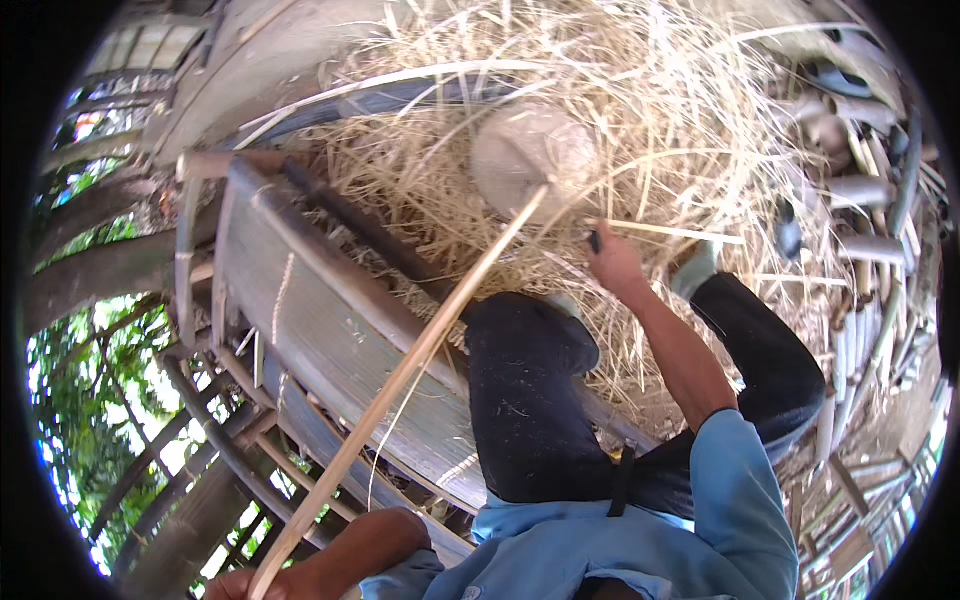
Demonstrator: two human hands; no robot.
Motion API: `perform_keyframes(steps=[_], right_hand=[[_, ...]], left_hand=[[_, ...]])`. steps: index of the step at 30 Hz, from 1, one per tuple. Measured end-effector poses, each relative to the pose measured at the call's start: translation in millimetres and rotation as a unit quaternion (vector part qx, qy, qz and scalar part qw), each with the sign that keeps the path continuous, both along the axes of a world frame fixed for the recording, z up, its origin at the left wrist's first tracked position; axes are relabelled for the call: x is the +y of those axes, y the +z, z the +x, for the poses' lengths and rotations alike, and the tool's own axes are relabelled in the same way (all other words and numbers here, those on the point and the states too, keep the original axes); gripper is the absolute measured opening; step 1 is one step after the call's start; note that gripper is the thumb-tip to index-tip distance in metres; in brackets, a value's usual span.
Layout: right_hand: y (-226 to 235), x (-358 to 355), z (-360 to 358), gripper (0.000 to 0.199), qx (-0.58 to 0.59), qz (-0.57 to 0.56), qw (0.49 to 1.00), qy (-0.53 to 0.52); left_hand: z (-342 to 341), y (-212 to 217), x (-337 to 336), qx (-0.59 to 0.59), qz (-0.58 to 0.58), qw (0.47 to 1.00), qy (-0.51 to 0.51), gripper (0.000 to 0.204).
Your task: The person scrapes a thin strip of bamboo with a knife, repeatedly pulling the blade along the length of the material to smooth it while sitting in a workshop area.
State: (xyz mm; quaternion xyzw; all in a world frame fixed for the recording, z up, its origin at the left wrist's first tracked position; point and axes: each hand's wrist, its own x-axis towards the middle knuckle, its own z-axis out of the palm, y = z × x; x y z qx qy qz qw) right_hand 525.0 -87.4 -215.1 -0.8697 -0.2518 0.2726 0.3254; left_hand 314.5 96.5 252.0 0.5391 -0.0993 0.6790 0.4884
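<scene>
A long split bamboo strip [400, 380] runs slantwise from the lower left up to a round wooden block [515, 150]. My left hand [240, 584], partly cut off by the lower edge, is closed around its near end. The far end lies over the block's near side. My right hand [615, 262] is closed just below the block, right of the strip's tip. A small dark piece shows at its fingers; what it belongs to I cannot make out. From beside that hand a pale narrow stick [680, 232] points right.
Thin bamboo shavings [660, 110] heap around the block. A wooden bench [330, 300] stands along my left, with a slatted railing [215, 410] beyond it. Cut bamboo pieces [865, 250] pile up at the far right. My legs in dark trousers [535, 400] spread before me.
</scene>
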Motion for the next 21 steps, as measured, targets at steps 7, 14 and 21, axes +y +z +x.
perform_keyframes(steps=[7,14,21], right_hand=[[71.8,-14.5,-14.4,0.038,-0.031,-0.006,0.998,-0.052],[238.9,-28.6,-82.5,0.034,0.01,0.131,0.991,-0.005],[373.9,-40.8,-149.4,0.045,-0.103,0.267,0.936,0.204]], left_hand=[[-31.5,3.4,-5.8,0.024,0.034,0.998,-0.036,0.04],[-31.1,-7.1,-23.8,0.03,0.059,0.982,0.178,0.05],[-27.7,-8.3,-62.7,0.002,0.036,0.994,0.103,0.051]])
